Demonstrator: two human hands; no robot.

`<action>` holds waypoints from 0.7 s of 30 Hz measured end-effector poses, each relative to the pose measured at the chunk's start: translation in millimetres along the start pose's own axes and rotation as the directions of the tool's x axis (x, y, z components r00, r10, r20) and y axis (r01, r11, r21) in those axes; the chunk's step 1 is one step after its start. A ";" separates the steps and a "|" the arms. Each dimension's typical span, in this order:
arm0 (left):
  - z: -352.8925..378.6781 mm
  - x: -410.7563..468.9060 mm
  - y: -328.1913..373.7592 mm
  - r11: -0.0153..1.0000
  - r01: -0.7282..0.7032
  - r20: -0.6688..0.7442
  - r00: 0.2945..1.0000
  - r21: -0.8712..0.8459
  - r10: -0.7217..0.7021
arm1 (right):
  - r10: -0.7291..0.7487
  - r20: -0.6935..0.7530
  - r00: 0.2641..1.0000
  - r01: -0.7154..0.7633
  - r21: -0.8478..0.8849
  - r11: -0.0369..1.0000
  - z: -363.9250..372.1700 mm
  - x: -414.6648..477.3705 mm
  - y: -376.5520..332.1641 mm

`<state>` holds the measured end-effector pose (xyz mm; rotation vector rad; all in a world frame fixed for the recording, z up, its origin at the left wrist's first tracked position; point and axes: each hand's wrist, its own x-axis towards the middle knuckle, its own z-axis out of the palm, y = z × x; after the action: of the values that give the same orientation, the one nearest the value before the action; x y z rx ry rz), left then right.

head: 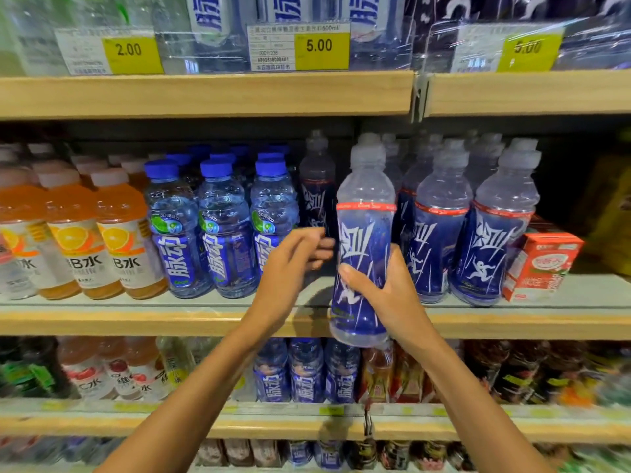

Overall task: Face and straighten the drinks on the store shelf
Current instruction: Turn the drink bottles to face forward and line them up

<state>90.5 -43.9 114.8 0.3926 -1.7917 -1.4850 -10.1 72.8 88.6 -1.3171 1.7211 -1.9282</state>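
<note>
Up close, two bare forearms rose from the bottom edge toward a stocked store shelf. The right hand (382, 288) was wrapped around the lower half of the held bottle (365, 230), with the thumb across the front and the fingers round the far side. The held bottle was a clear sports drink with a pale cap, a thin red band and a blue label whose white lettering faced the viewer. It hung nearly upright in the air, its base overlapping the wooden front edge of the middle shelf (136, 322).

Just left of the held bottle, the left hand (290, 264) hovered with its fingers loosely curled, gripping nothing. Whether its fingertips touched the bottle could not be told.

Below the held bottle, small blue-labelled bottles (307, 370) stood blurred on the lower shelf (102, 425).

Right of the held bottle, two matching bottles (440, 233) stood upright at the front of the middle shelf, labels forward, and beyond them was a red carton (543, 264). Behind and left of the held bottle, a darker bottle (316, 196) of the same kind stood further back. Further left were three blue-capped bottles (225, 233) in a row, then orange drinks (116, 240) with white caps.

Above and behind the held bottle, the upper shelf (205, 95) carried yellow price tags (321, 46), two reading 2.00 and 5.00.
</note>
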 end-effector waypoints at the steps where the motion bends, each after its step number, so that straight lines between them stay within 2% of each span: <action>1: 6.1 5.5 12.7 0.990 0.059 0.016 0.998 -0.131 -0.057 | 0.011 0.012 1.000 -0.011 0.011 1.000 0.5 -5.5 0.3; 3: 17.6 10.4 32.8 0.970 0.103 0.045 0.994 -0.222 -0.095 | 0.024 0.042 0.999 -0.025 0.019 1.000 2.3 -15.4 2.1; 6: 31.4 6.0 43.5 0.982 0.079 0.045 0.996 -0.174 -0.072 | 0.019 0.088 0.996 -0.020 0.008 1.000 6.2 -26.9 4.7; 11: 46.6 -1.4 43.2 0.986 -0.008 -0.078 0.997 -0.167 -0.005 | -0.026 0.078 0.997 0.029 -0.040 0.999 12.0 -37.3 1.8; 14: 46.7 3.1 43.5 0.970 0.016 -0.120 0.992 -0.241 -0.046 | -0.013 0.071 0.997 0.016 -0.042 0.999 10.9 -39.1 0.1; 15: 43.7 6.1 43.7 0.953 0.058 -0.083 0.993 -0.298 -0.087 | -0.002 0.080 0.997 0.004 -0.019 1.000 7.8 -38.4 -0.2; 17: 33.6 13.2 42.2 0.883 0.175 0.076 0.985 -0.436 -0.158 | 0.051 0.150 0.987 -0.065 0.090 0.994 -1.7 -35.0 -0.1; 19: 26.6 17.7 43.2 0.784 0.242 0.268 0.958 -0.572 -0.100 | 0.150 0.284 0.947 -0.221 0.239 0.945 -11.4 -31.6 0.0; 21: 24.1 21.0 41.4 0.655 0.285 0.396 0.918 -0.700 0.024 | 0.229 0.469 0.853 -0.404 0.315 0.859 -15.4 -31.5 -1.1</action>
<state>68.8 -29.5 160.2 -0.2124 -1.2331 -2.3748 -3.2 105.1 76.8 -1.0928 1.1625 -1.5521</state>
